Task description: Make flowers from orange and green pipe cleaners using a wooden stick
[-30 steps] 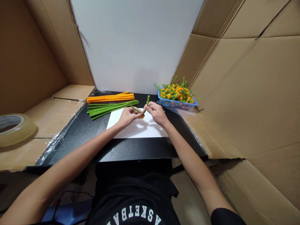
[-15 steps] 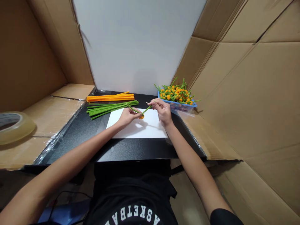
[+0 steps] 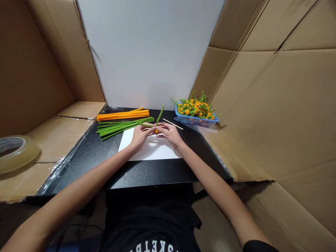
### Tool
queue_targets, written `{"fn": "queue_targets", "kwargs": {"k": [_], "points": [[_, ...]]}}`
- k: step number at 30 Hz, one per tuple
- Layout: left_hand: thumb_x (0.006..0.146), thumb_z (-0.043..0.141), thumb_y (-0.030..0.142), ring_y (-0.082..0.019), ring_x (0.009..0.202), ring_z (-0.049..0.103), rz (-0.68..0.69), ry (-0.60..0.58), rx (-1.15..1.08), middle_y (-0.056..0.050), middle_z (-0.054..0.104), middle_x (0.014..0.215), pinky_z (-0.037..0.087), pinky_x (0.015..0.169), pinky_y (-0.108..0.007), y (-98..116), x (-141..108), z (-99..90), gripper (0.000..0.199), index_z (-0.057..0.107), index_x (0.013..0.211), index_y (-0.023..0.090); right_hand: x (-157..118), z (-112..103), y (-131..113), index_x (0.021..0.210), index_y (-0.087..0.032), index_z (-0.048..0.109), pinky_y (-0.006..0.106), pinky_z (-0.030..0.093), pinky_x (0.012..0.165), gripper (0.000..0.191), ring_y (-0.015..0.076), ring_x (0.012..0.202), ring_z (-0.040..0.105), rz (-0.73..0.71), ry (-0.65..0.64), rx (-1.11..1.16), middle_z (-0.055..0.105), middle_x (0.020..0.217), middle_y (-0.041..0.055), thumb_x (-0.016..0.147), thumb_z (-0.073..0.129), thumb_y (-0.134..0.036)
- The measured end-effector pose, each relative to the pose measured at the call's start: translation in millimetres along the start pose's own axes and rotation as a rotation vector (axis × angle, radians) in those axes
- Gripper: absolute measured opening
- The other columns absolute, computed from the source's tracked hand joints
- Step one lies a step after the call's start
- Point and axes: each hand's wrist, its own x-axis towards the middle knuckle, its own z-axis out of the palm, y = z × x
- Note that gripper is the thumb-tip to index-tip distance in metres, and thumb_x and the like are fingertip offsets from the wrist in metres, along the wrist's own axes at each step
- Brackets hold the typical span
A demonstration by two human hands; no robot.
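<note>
My left hand and my right hand meet above the white sheet, both pinching a small pipe-cleaner flower. Its orange head shows between the fingertips, partly covered by them. One green pipe-cleaner end sticks up from it, and another points left over my left hand. Just behind my right hand, a thin pale stick lies at a slant on the black table.
Orange pipe cleaners and green pipe cleaners lie in bundles at the left. A blue basket full of orange-and-green pieces stands at the back right. A tape roll rests on the left cardboard; cardboard walls flank both sides.
My right hand has let go of the pale stick, which now lies on the table. That hand has moved left and down to the flower head. One green end now points upward.
</note>
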Motion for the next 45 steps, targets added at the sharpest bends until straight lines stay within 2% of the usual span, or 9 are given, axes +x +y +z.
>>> {"fn": "queue_targets", "kwargs": {"k": [5, 9, 12, 16, 23, 28, 34, 41, 45], "points": [[0.074, 0.078, 0.052, -0.024, 0.091, 0.072, 0.266, -0.152, 0.330, -0.012, 0.074, 0.101, 0.061, 0.077, -0.035, 5, 2, -6.5, 0.043, 0.073, 0.096, 0.015, 2, -4, -4, 0.081, -0.018, 0.075, 0.031, 0.058, 0.076, 0.043, 0.0141, 0.073, 0.067, -0.005, 0.064, 0.108, 0.072, 0.076, 0.0016, 0.051, 0.092, -0.043], [0.091, 0.064, 0.042, -0.019, 0.092, 0.070, 0.578, -0.334, 0.604, -0.010, 0.074, 0.101, 0.058, 0.080, -0.031, 14, 7, -19.6, 0.027, 0.075, 0.099, 0.019, 1, -9, -9, 0.079, -0.016, 0.076, 0.030, 0.058, 0.075, 0.040, 0.0133, 0.072, 0.068, 0.026, 0.032, 0.112, 0.073, 0.077, 0.0021, 0.052, 0.093, -0.041], [0.096, 0.058, 0.033, -0.016, 0.088, 0.069, 0.795, -0.487, 0.819, -0.008, 0.074, 0.096, 0.055, 0.080, -0.028, 20, 10, -26.5, 0.022, 0.076, 0.095, 0.021, 1, -9, -8, 0.075, -0.015, 0.075, 0.030, 0.058, 0.071, 0.038, 0.0134, 0.067, 0.067, -0.009, -0.002, 0.047, 0.073, 0.072, 0.0017, 0.053, 0.092, -0.041], [0.095, 0.060, 0.031, -0.015, 0.085, 0.068, 0.898, -0.493, 0.932, -0.007, 0.073, 0.092, 0.053, 0.077, -0.027, 26, 11, -28.2, 0.018, 0.075, 0.092, 0.021, 1, -8, -6, 0.076, -0.015, 0.075, 0.033, 0.059, 0.072, 0.036, 0.0150, 0.066, 0.068, -0.089, -0.020, -0.033, 0.073, 0.071, 0.0020, 0.056, 0.091, -0.041], [0.094, 0.062, 0.027, -0.017, 0.089, 0.067, 0.852, -0.607, 0.953, -0.006, 0.074, 0.094, 0.053, 0.079, -0.029, 40, 16, -31.6, 0.015, 0.076, 0.096, 0.023, 3, -13, -6, 0.078, -0.016, 0.075, 0.037, 0.060, 0.073, 0.036, 0.0192, 0.070, 0.071, -0.165, 0.014, -0.162, 0.074, 0.072, 0.0041, 0.059, 0.088, -0.043], [0.093, 0.063, 0.029, -0.017, 0.086, 0.069, 0.755, -0.642, 0.926, -0.006, 0.076, 0.093, 0.053, 0.078, -0.028, 43, 19, -33.1, 0.016, 0.078, 0.097, 0.025, 6, -18, -3, 0.078, -0.015, 0.076, 0.037, 0.059, 0.073, 0.036, 0.0193, 0.071, 0.070, -0.182, -0.035, -0.248, 0.073, 0.074, 0.0049, 0.061, 0.087, -0.045], [0.086, 0.071, 0.036, -0.017, 0.076, 0.068, 0.644, -0.556, 0.871, -0.006, 0.075, 0.081, 0.052, 0.071, -0.028, 43, 17, -30.7, 0.016, 0.078, 0.085, 0.021, 3, -16, -2, 0.080, -0.018, 0.077, 0.035, 0.057, 0.078, 0.032, 0.0188, 0.079, 0.068, -0.299, -0.115, -0.323, 0.071, 0.087, 0.0064, 0.070, 0.082, -0.047], [0.079, 0.076, 0.044, -0.016, 0.067, 0.066, 0.470, -0.390, 0.822, -0.005, 0.074, 0.074, 0.051, 0.062, -0.026, 42, 12, -24.9, 0.025, 0.077, 0.077, 0.019, 0, -14, -6, 0.086, -0.019, 0.076, 0.036, 0.054, 0.087, 0.029, 0.0198, 0.090, 0.066, -0.303, -0.176, -0.288, 0.071, 0.097, 0.0059, 0.072, 0.081, -0.043], [0.076, 0.077, 0.045, -0.016, 0.062, 0.066, 0.375, -0.303, 0.776, -0.005, 0.074, 0.071, 0.052, 0.060, -0.027, 42, 10, -21.7, 0.028, 0.077, 0.073, 0.018, -3, -13, -9, 0.094, -0.021, 0.074, 0.036, 0.054, 0.086, 0.038, 0.0200, 0.092, 0.066, -0.247, -0.196, -0.259, 0.070, 0.104, 0.0056, 0.064, 0.086, -0.042]]}}
